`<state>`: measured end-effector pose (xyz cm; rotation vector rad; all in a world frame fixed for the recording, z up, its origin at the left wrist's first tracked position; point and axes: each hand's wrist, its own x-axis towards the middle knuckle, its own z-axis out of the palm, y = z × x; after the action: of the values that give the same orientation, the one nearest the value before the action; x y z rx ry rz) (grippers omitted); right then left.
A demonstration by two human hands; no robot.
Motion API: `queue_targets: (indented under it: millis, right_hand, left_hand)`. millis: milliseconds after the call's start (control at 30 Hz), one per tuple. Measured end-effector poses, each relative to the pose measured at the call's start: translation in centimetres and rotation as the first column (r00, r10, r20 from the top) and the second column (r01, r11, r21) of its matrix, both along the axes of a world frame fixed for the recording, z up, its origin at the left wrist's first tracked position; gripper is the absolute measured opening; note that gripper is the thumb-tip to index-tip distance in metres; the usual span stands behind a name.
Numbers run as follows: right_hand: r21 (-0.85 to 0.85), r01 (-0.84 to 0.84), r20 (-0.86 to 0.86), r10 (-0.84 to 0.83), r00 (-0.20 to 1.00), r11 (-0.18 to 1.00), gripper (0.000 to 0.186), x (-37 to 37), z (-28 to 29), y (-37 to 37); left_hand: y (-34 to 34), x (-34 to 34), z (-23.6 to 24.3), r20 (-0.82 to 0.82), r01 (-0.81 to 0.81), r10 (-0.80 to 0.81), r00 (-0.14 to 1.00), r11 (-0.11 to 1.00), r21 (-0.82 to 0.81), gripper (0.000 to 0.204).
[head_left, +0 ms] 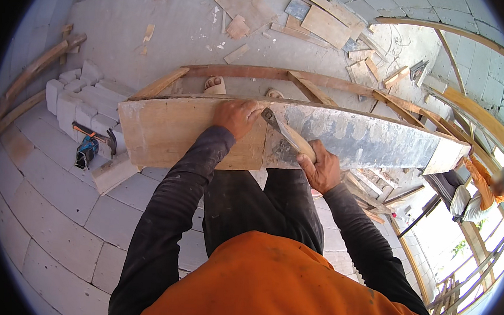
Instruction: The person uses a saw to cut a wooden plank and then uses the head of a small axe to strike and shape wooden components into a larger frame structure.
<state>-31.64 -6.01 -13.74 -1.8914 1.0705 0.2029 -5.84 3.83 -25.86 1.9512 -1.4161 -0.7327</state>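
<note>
A long plywood board [196,132] lies across in front of my thighs, joined end to end with a grey-stained panel [351,139]. My right hand [322,167] is wrapped round the wooden handle of a hammer [295,138]. The hammer's dark metal head is over the far edge, close to the joint. Just left of that head, my left hand [236,118] rests at the plywood's far edge with its fingers curled together. Whatever those fingers pinch, if anything, is hidden.
Beneath the board runs a timber frame [240,71]. White blocks [85,104] are stacked at left, near a second hammer [100,136] and a blue-black tool [86,152]. Plywood scraps [326,26] litter the floor beyond. A co-worker in orange [481,186] is at the panel's far right end.
</note>
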Motion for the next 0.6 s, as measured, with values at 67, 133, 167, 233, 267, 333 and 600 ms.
queue_targets:
  millis: [67,133,167,233,267,333,600]
  right_hand:
    - [-0.019,-0.037,-0.086,0.036,0.996,0.999,0.058,-0.1,-1.0,0.2]
    - [-0.005,-0.064,-0.165,0.062,0.984,0.998,0.058,-0.1,-1.6,0.0]
    - [0.018,-0.070,-0.201,0.073,0.977,0.997,0.057,0.0,-1.8,-0.2]
    - [0.034,-0.052,-0.188,0.058,0.980,0.998,0.058,0.3,-1.3,-0.3]
    - [0.030,-0.028,-0.140,0.031,0.990,0.999,0.059,0.5,-0.5,-0.3]
    - [0.004,-0.005,-0.048,0.006,0.999,1.000,0.060,0.7,0.2,-0.2]
    - [0.076,-0.013,-0.249,0.032,0.968,0.997,0.056,0.4,-2.0,-0.9]
  left_hand:
    - [-0.1,0.0,-0.2,0.001,0.004,-0.004,1.000,1.000,0.006,0.011]
    - [0.2,-0.1,-0.7,0.019,0.006,-0.007,1.000,0.999,0.037,0.011]
    - [0.4,-0.1,-1.1,0.023,0.007,-0.008,1.000,0.999,0.050,0.012]
    - [0.6,-0.3,-1.3,0.026,0.009,-0.011,1.000,0.997,0.077,0.016]
    - [0.5,-0.2,-1.1,0.022,0.010,-0.011,1.000,0.998,0.067,0.016]
    - [0.2,0.1,-0.7,0.012,0.013,-0.013,1.000,0.999,0.045,0.016]
    - [-0.2,-0.1,-0.4,-0.028,-0.006,0.008,1.000,0.998,0.062,0.012]
